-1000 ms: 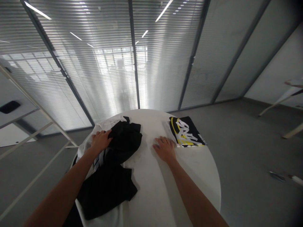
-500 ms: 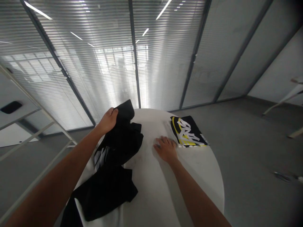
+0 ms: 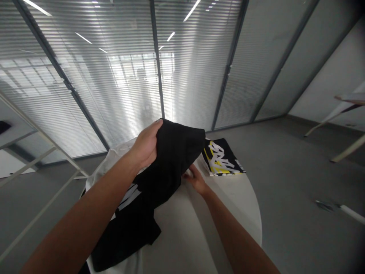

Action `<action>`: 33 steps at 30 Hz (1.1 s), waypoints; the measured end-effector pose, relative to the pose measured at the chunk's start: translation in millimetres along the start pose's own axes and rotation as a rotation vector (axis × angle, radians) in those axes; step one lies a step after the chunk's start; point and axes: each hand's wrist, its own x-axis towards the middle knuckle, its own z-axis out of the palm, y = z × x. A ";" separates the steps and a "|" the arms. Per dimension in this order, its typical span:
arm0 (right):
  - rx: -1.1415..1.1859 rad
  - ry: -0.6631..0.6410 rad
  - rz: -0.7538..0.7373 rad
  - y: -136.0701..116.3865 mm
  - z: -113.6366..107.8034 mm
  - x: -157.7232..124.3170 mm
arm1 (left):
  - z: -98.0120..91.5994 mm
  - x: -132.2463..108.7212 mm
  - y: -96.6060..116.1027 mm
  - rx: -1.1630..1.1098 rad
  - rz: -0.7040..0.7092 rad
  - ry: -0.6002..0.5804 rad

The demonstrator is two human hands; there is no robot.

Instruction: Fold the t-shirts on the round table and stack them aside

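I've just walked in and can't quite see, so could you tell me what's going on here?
A person holds up a black garment in the left hand, over a round white table. The right hand sits near the garment's edge. A folded black cloth with a yellow-and-white print lies beyond.

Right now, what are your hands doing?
Left hand gripping a black garment, held up off the table. Right hand low at its edge, on the round white table. Folded black printed cloth just beyond.
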 end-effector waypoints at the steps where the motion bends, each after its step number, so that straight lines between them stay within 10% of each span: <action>1: 0.089 -0.028 -0.004 -3.9 0.8 -1.4 | -0.4 -0.8 1.4 -0.013 0.005 0.002; 8: 0.262 -0.344 0.065 -30.2 14.5 -12.4 | -33.0 10.8 14.2 -0.098 0.103 0.117; 19: -0.064 0.122 -0.047 -42.1 8.1 -8.2 | -108.0 3.4 5.8 0.144 -0.005 0.167; 28: -0.014 -0.057 -0.083 -66.8 18.0 -18.3 | -112.3 -14.4 -54.7 1.128 -0.130 -0.193; 33: -0.076 -0.064 -0.048 -64.4 20.4 -18.6 | -92.7 -23.9 -81.8 1.302 -0.028 -0.356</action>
